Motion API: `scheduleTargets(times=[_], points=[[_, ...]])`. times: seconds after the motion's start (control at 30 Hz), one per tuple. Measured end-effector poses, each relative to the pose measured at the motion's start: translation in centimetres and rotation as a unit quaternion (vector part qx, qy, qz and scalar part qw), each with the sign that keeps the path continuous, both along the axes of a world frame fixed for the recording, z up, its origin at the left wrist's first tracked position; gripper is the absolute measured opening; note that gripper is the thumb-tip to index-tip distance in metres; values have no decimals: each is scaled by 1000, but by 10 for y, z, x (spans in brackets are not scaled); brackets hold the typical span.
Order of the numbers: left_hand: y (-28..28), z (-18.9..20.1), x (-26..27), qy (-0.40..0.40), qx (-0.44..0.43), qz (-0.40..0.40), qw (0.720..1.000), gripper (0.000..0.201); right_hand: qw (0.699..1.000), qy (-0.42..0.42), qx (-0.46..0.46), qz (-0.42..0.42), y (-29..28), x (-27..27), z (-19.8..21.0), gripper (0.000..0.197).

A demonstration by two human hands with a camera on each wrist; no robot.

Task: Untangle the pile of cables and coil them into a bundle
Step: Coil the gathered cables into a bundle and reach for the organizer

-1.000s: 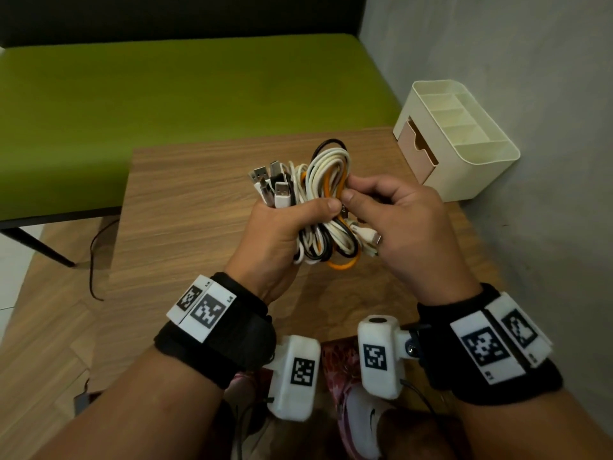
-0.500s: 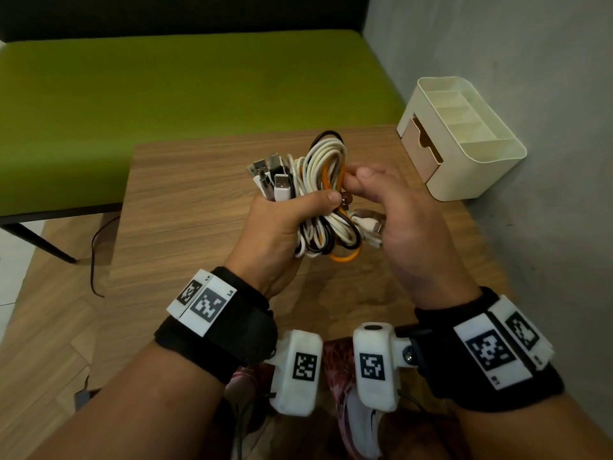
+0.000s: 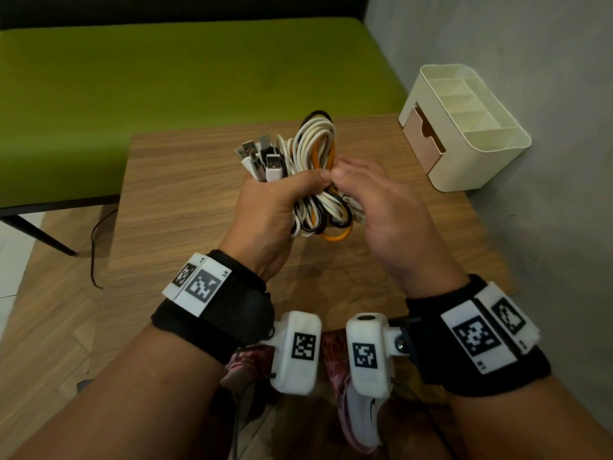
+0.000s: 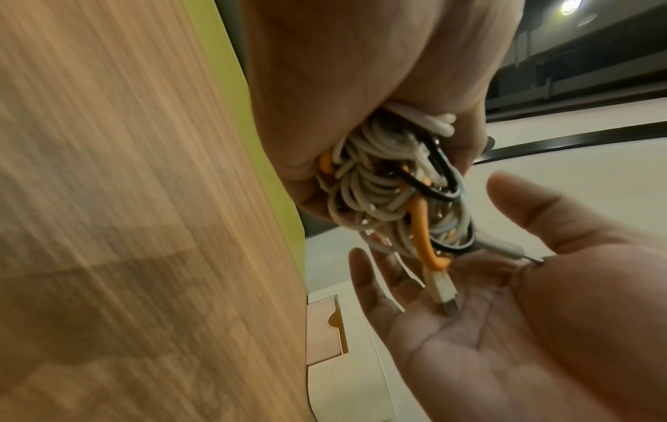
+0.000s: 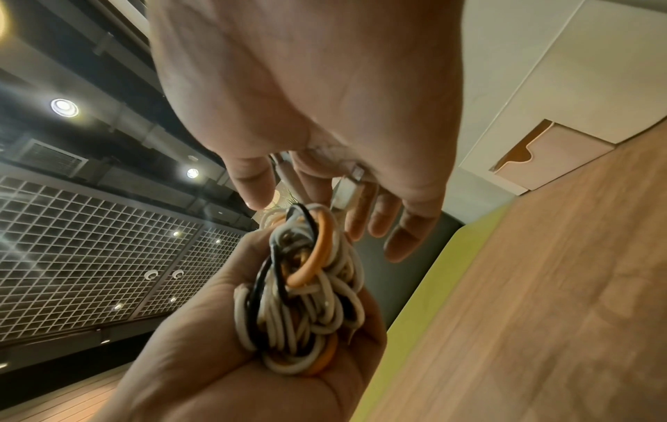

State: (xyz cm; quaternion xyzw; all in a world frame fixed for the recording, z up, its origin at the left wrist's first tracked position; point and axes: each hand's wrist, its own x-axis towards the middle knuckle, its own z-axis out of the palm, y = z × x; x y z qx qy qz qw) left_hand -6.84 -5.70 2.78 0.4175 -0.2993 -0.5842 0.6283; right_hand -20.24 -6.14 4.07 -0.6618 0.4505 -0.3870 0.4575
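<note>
A coiled bundle of white, black and orange cables (image 3: 315, 151) is held upright above the wooden table (image 3: 185, 200). My left hand (image 3: 272, 207) grips its middle, thumb across the front, with several USB plugs (image 3: 265, 161) sticking up on the left. In the left wrist view the bundle (image 4: 382, 194) hangs below the fist, and a loose white plug (image 4: 444, 291) dangles onto the palm of my right hand (image 4: 469, 328). My right hand (image 3: 381, 200) is right beside the bundle with its fingers spread and straight, gripping nothing. The right wrist view shows the bundle (image 5: 307, 299) in my left palm (image 5: 216, 357).
A cream desk organiser (image 3: 464, 134) with a pink drawer stands at the table's far right, against the grey wall. A green bench (image 3: 166, 68) runs behind the table. A thin black cord (image 3: 96, 254) lies on the floor to the left.
My right hand, which was pinching a cable end at the bundle's right side, has let go and spread its fingers. The left hand keeps its grip on the bundle.
</note>
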Motion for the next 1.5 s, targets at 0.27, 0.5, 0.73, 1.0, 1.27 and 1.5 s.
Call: scheduleTargets(times=[0.27, 0.5, 0.73, 1.0, 1.27, 1.5], points=[[-5, -1, 9, -12, 15, 13, 1000, 17, 991, -60, 104, -58, -3, -9, -4, 47], [-7, -7, 11, -65, 28, 18, 997, 25, 980, 106, 52, -161, -23, -34, -14, 17], [-5, -21, 2, -102, 41, 7, 994, 40, 924, 298, 45, -234, -46, -75, -19, 30], [-24, -43, -2, -97, 70, 24, 993, 39, 867, 445, -4, -223, -64, -75, -37, 24], [-34, -51, -6, -87, 64, 24, 994, 33, 877, 365, 16, -311, -89, -100, -37, 68], [-29, -50, 1, -77, 53, 20, 995, 44, 896, 311, 37, -314, -90, -116, -36, 43]])
